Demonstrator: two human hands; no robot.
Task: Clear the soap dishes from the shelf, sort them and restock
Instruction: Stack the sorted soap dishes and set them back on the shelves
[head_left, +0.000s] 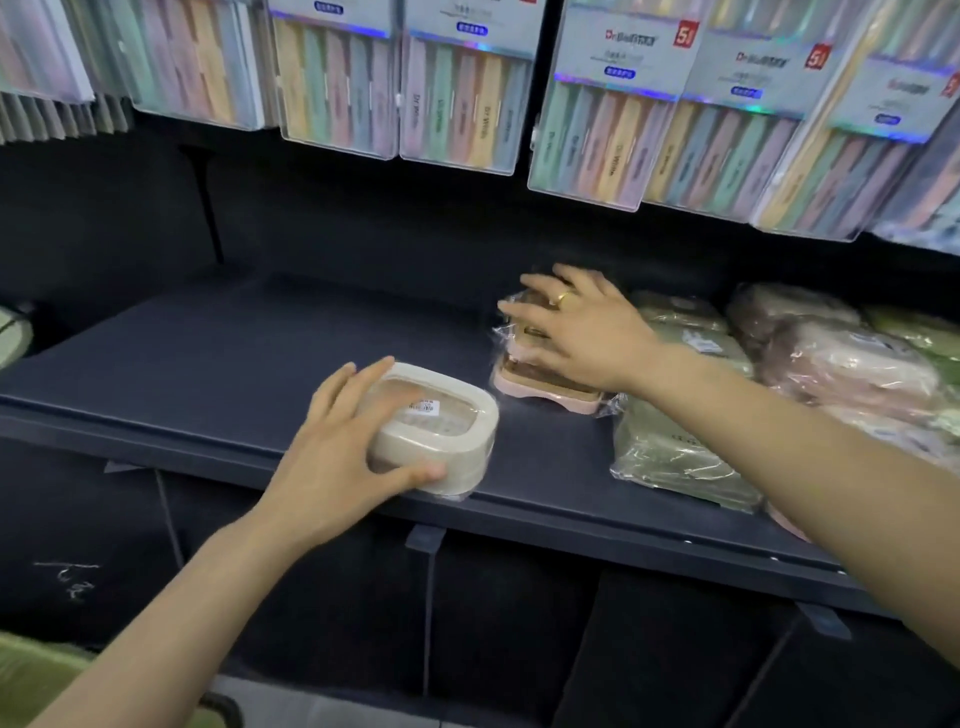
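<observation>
A beige wrapped soap dish (447, 426) sits near the front edge of the dark shelf (218, 364). My left hand (343, 441) grips it, thumb along its near side and fingers over its left end. A short stack of pink wrapped soap dishes (540, 384) stands further back. My right hand (576, 327) lies over the top of that stack with fingers spread. To the right lie green wrapped soap dishes (675, 447) and pink wrapped soap dishes (852, 364) in piles.
Clear packs of pastel toothbrushes (457, 98) hang in rows above the shelf, low over its back. Dark panels (311, 597) close the space below the shelf. A green object (31, 675) shows at the bottom left corner.
</observation>
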